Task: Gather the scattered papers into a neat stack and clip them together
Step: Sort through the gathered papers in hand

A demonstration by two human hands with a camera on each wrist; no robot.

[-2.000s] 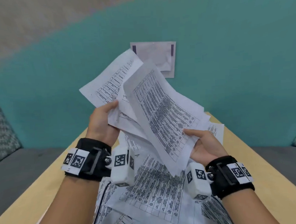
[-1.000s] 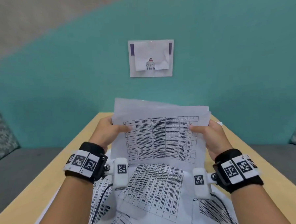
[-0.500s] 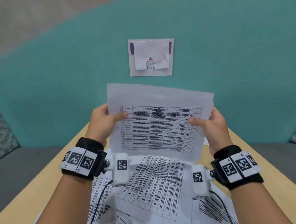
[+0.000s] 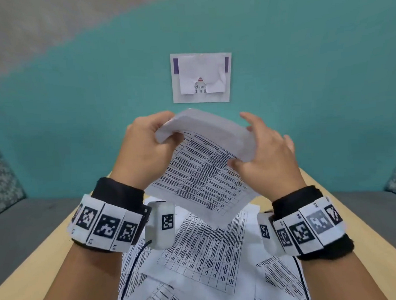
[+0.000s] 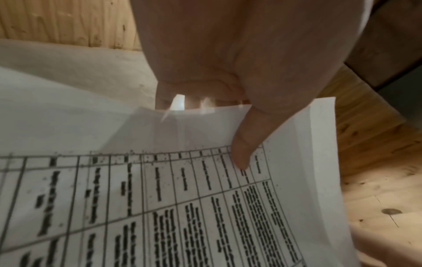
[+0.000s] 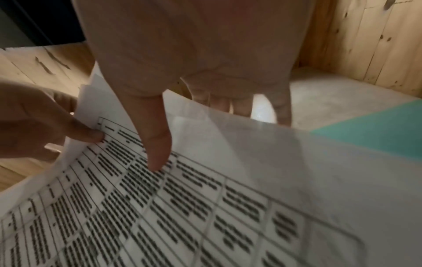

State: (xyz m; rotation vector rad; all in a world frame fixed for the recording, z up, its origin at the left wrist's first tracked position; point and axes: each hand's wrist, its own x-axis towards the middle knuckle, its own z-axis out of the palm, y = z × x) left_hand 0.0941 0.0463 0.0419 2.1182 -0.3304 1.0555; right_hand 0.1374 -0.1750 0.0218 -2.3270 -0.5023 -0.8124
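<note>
A thin bundle of printed table sheets (image 4: 205, 172) hangs in the air above the table, tilted, with its top edge curled over. My left hand (image 4: 144, 152) grips the bundle's upper left corner; in the left wrist view the thumb (image 5: 246, 144) lies on the printed side (image 5: 160, 198) with the fingers behind. My right hand (image 4: 268, 160) pinches the upper right edge, thumb (image 6: 155, 144) on the print (image 6: 205, 207) and spread fingers behind the sheet. Several more printed sheets (image 4: 205, 259) lie scattered and overlapping on the wooden table (image 4: 37, 261) below my wrists.
A white notice (image 4: 201, 78) hangs on the teal wall straight ahead. Grey seat cushions (image 4: 17, 223) flank the table on both sides, with patterned pillows at the far edges. Thin black cables run from my wrist cameras across the loose sheets.
The bundle, held upright by its two sides before, has turned and tipped away, its top edge curling over. Both hands have shifted up to its top corners.
</note>
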